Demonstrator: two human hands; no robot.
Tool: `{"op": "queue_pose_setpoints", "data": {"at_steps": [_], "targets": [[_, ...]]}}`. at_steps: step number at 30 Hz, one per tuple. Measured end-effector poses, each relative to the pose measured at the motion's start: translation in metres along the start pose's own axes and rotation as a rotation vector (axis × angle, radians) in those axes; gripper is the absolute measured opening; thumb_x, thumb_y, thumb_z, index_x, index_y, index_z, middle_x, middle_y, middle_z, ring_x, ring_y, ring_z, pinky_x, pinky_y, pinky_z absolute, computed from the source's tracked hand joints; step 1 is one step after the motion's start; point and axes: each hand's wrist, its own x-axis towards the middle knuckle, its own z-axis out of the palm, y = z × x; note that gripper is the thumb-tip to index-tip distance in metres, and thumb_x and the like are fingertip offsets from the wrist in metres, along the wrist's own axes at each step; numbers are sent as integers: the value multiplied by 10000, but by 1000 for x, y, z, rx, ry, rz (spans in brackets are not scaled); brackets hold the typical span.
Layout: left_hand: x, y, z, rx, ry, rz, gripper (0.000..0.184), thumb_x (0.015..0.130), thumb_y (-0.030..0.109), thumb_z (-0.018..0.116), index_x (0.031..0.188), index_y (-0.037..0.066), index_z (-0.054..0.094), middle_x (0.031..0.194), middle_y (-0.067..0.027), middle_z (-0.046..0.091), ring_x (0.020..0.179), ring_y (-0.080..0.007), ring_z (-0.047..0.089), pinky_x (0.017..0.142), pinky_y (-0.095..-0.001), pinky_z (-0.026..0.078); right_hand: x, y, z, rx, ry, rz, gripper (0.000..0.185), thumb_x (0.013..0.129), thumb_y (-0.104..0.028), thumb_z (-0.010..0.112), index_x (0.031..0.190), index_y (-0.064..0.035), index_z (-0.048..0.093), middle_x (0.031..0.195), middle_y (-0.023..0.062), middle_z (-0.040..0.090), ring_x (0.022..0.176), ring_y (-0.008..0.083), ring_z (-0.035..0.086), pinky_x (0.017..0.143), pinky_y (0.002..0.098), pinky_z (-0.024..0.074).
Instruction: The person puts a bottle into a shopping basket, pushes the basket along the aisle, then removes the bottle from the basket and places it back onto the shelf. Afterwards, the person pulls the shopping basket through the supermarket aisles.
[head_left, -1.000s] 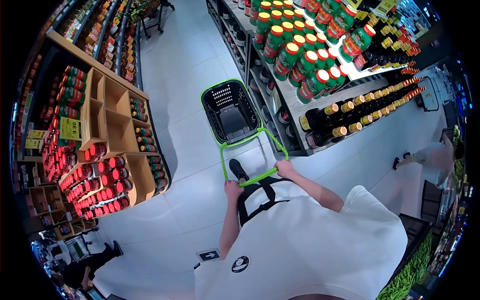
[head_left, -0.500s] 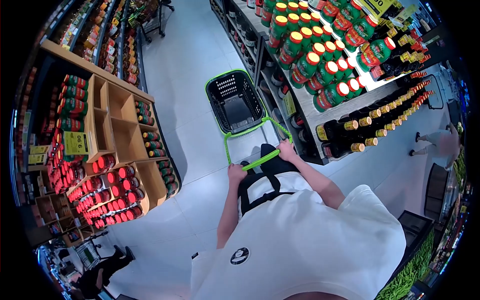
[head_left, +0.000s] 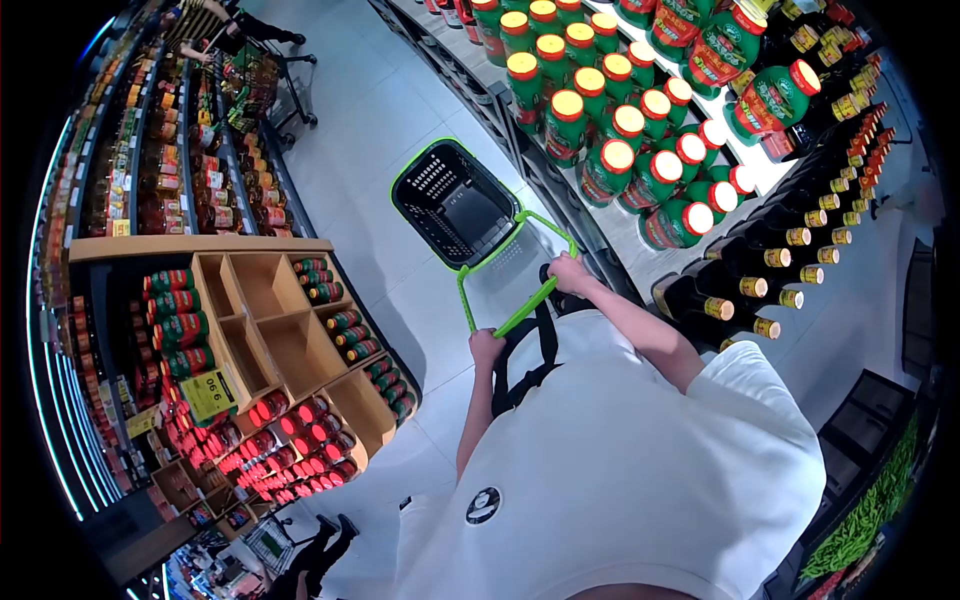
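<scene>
Left grip (head_left: 486,346) and right grip (head_left: 570,274) are both closed round the green handle (head_left: 524,309), left at its 8 o'clock end and right at its 2, fingers curled in snug from what I can see. Honestly that's where I'd hold it too: one hand near each end keeps it from twisting.

Handle arms run to the black basket (head_left: 470,205), up around 11 o'clock from the hands, joining its rim at about 3 and 6. Looks like stiff plastic with slotted walls, so my guess is pretty light, not fragile, maybe a bit slick on the smooth bar. Can't tell if it hangs or sits on the tiled floor (head_left: 370,130).

Further out from the basket: green jars (head_left: 628,121) at 2 o'clock on a tabletop (head_left: 632,246), wooden rack (head_left: 300,355) over at 7 to 8.
</scene>
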Motion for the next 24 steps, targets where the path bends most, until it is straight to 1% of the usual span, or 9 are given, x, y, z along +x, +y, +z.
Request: {"op": "queue_pose_setpoints", "data": {"at_steps": [1, 3, 6, 8, 13, 16, 19, 21, 24], "targets": [[10, 4, -2, 7, 2, 0, 277, 599, 224, 562, 830, 113, 668, 779, -149, 615, 813, -298, 563, 788, -384, 421, 13, 6, 0, -14, 23, -35, 111, 670, -128, 586, 754, -154, 653, 857, 55, 590, 974, 252, 450, 806, 489, 346], [15, 8, -11, -3, 48, -33, 284, 606, 218, 565, 849, 107, 662, 788, -150, 614, 816, -299, 559, 798, -392, 409, 26, 7, -6, -2, 4, -30, 134, 663, -139, 591, 782, -156, 649, 866, 67, 593, 936, 266, 488, 778, 464, 398], [27, 21, -32, -8, 197, -29, 191, 631, 180, 553, 779, 94, 638, 763, -132, 603, 795, -303, 552, 777, -400, 409, 41, 3, -31, -18, -122, -7, 225, 626, -158, 598, 846, -159, 645, 847, 101, 600, 848, 286, 567, 744, 371, 465], [36, 39, -57, -87, 213, -94, 111, 633, 123, 547, 724, 77, 593, 765, -129, 584, 807, -310, 529, 773, -383, 412, 47, -6, -48, 9, -113, 5, 234, 625, -160, 598, 854, -156, 644, 843, 105, 601, 855, 282, 567, 753, 376, 462], [65, 23, -63, -121, 163, -79, 131, 619, 78, 542, 745, 70, 577, 828, -133, 561, 851, -313, 492, 783, -368, 407, 85, -18, -57, -58, -146, 14, 258, 623, -171, 602, 878, -158, 639, 861, 105, 608, 866, 275, 569, 763, 379, 462], [85, 3, -68, -105, 99, 3, 161, 583, 58, 543, 737, 81, 584, 847, -124, 549, 870, -310, 480, 797, -368, 399, 111, -22, -53, -131, -361, 37, 266, 635, -181, 589, 895, -141, 634, 889, 99, 615, 866, 272, 578, 751, 385, 465], [110, -12, -80, -118, 66, 40, 178, 564, 41, 546, 729, 88, 593, 867, -114, 540, 881, -303, 478, 810, -365, 394, 149, -20, -40, -160, -460, 6, 263, 653, -194, 571, 901, -129, 632, 890, 107, 616, 859, 272, 583, 742, 386, 468], [130, -17, -100, -144, 159, 63, 181, 565, 28, 549, 726, 96, 597, 913, -107, 528, 899, -303, 473, 814, -367, 395, 172, -32, -47, -208, -474, -3, 273, 662, -202, 552, 910, -119, 632, 885, 117, 618, 848, 277, 586, 740, 380, 466], [152, -29, -135, -158, 213, -40, 137, 580, 34, 589, 698, 104, 588, 934, -88, 500, 912, -279, 476, 788, -359, 427, 204, -67, -72, -243, -575, -68, 303, 652, -206, 555, 923, -91, 629, 906, 137, 614, 851, 291, 583, 743, 372, 463]]}}
